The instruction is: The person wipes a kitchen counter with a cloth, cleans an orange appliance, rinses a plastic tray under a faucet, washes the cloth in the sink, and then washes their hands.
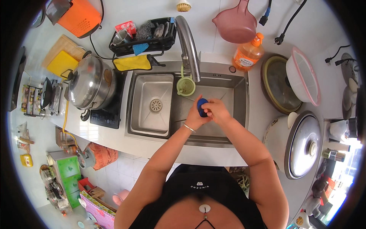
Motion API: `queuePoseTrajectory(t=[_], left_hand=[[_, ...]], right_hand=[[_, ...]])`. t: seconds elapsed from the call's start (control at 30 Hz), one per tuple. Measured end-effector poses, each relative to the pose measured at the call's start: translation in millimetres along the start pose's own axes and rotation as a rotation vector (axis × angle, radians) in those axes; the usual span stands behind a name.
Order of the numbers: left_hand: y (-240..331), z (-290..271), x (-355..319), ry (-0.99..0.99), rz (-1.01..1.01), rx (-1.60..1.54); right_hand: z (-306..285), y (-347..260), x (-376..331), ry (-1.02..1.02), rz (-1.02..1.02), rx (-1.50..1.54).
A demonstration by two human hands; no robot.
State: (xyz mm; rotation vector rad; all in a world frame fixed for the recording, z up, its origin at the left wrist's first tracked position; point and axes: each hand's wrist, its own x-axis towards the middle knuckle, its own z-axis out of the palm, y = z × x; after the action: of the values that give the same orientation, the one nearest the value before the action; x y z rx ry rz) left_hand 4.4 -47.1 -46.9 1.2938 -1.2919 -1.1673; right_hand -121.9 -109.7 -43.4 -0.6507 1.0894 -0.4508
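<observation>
Grip: left hand (pixel 195 116), right hand (pixel 218 110), both closed on dark-blue rounded object (pixel 202 107), centre of frame. Material unclear; probably light, stiff, slippery if wet; best held by edges.

Blue object (pixel 201 109), center: smooth, material unclear. Sink (pixel 209 132), center: satin metal. Faucet (pixel 187 42), upper center: smooth, brushed-looking metal. Stockpot (pixel 87 86), left: glossy metal. Board (pixel 65 42), upper left: matt wood. Yellow cloth (pixel 131 63), upper left: matt fabric. Scourer (pixel 145 30), above cloth: rough, wiry. Dipper (pixel 237 26), upper right: smooth plastic. Countertop (pixel 101 138): glossy.
</observation>
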Motion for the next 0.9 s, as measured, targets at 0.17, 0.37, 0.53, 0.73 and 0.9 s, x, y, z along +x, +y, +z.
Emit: queuePoseTrajectory(t=[0.17, 0.37, 0.53, 0.73, 0.9], left_hand=[[-24.7, -18.3, 4.3, -0.055, -0.561, -0.667], [5.9, -49.0, 8.8, -0.558, -0.795, -0.842], [64.9, -39.7, 23.8, -0.786, -0.763, -0.27], [-2.2, -30.6, 37.0, -0.488, 0.034, 0.784], [11.8, -27.7, 39.5, -0.361, 0.317, 1.203]], right_hand=[[3.7, -17.0, -37.6, 0.221, -0.758, -0.921], [5.4, -26.6, -47.7, 0.003, -1.481, -1.746], [14.5, -36.9, -45.8, -0.123, -1.4, -1.823], [14.7, -7.8, -8.1, 0.019, -0.661, -1.585], [-18.2, 8.2, 32.7, -0.188, -0.134, -0.819]])
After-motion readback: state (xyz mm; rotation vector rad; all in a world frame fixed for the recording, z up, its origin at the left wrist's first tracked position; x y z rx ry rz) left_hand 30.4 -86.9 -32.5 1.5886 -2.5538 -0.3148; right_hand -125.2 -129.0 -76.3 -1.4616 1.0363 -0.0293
